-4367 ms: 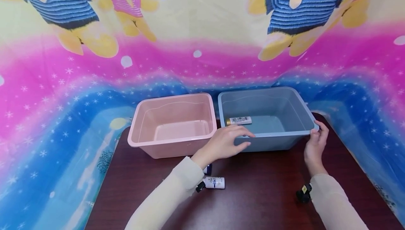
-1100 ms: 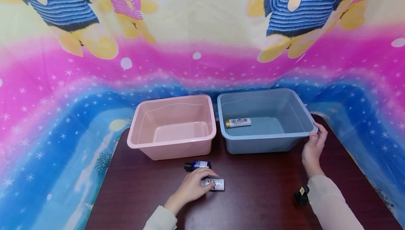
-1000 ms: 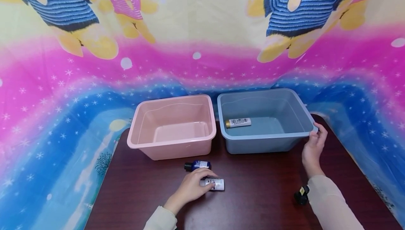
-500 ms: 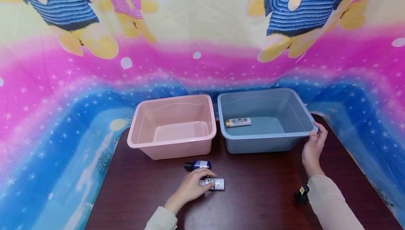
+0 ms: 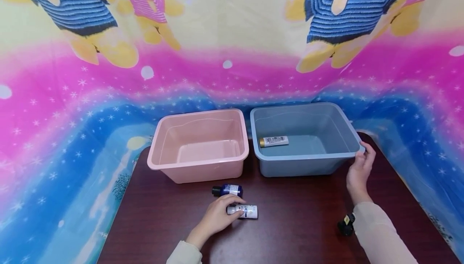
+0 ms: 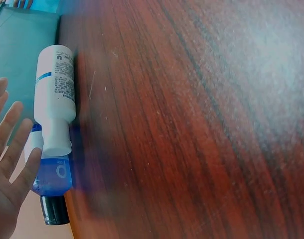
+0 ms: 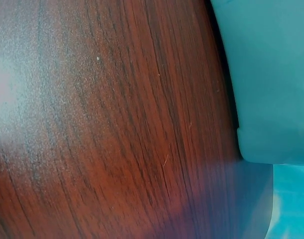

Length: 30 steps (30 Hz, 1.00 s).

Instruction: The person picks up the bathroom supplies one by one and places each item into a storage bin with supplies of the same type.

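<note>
My left hand (image 5: 216, 215) is low over a small white bottle (image 5: 249, 211) lying on its side on the table. In the left wrist view its fingers (image 6: 7, 134) are spread beside the white bottle (image 6: 56, 94), not curled round it. Just behind lies a dark blue bottle (image 5: 232, 190) with a black cap. My right hand (image 5: 359, 175) holds the front right corner of the blue-grey basin (image 5: 301, 166), thumb at the front and fingers along the outer side. Inside that basin lies a white tube with a gold cap (image 5: 274, 141).
A pink basin (image 5: 203, 172) stands left of the blue-grey one, a narrow gap between them. Both sit at the back of the dark wooden table (image 5: 290, 227), against a patterned cloth (image 5: 224, 22). A black wrist camera (image 5: 346, 224) is strapped by my right sleeve.
My left hand has come from the blue-grey basin's front rim back and down to the white bottle. In the last second it has barely moved. My right hand keeps its place at the basin corner.
</note>
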Available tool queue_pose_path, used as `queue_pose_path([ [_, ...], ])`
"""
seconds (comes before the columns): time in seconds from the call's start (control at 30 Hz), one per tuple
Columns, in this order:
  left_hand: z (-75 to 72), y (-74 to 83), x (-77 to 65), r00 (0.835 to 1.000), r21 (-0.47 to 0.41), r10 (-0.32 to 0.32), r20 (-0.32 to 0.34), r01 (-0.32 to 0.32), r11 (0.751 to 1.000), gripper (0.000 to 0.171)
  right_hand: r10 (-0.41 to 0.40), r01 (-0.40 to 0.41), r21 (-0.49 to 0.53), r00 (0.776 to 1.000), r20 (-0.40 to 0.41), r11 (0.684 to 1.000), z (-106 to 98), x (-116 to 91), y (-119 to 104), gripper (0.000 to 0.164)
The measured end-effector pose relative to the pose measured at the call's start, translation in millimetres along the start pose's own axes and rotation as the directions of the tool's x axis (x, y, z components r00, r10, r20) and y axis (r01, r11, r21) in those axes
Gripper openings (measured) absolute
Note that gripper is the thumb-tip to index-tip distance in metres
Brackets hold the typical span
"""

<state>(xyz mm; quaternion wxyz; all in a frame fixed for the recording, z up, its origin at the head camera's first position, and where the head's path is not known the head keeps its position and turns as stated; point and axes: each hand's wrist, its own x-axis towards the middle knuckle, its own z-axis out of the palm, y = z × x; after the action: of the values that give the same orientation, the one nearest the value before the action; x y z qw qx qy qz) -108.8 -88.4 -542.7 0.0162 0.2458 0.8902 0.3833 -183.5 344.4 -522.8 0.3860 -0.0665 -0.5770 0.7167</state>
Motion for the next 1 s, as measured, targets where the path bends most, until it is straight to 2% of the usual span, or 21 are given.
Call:
queue_pose_path([
  [0.3,-3.3,-6.4,-7.0,0.999,-0.013,-0.002,-0.038,0.002,1.000,0.028,0.002,-0.002,-0.002,1.000,0.001,1.000,-1.4,0.1,-0.9,0.049],
  [0.43,-7.5,-8.2,-11.6,0.998,-0.025,-0.026,-0.061,0.024,0.999,0.028,0.070,-0.070,-0.064,0.998,-0.005,0.995,-2.1,0.6,-4.0,0.040],
  [0.6,-10.6,-12.4,-15.5,0.994,-0.051,-0.039,-0.099,0.034,0.998,0.028,0.170,-0.166,-0.152,0.985,0.011,0.974,-3.4,0.9,-11.6,0.040],
  [1.0,-17.0,-17.6,-25.1,0.985,-0.079,-0.090,-0.147,0.079,0.994,0.027,0.297,-0.296,-0.196,0.955,-0.021,0.935,-0.6,-2.9,-32.6,0.041],
])
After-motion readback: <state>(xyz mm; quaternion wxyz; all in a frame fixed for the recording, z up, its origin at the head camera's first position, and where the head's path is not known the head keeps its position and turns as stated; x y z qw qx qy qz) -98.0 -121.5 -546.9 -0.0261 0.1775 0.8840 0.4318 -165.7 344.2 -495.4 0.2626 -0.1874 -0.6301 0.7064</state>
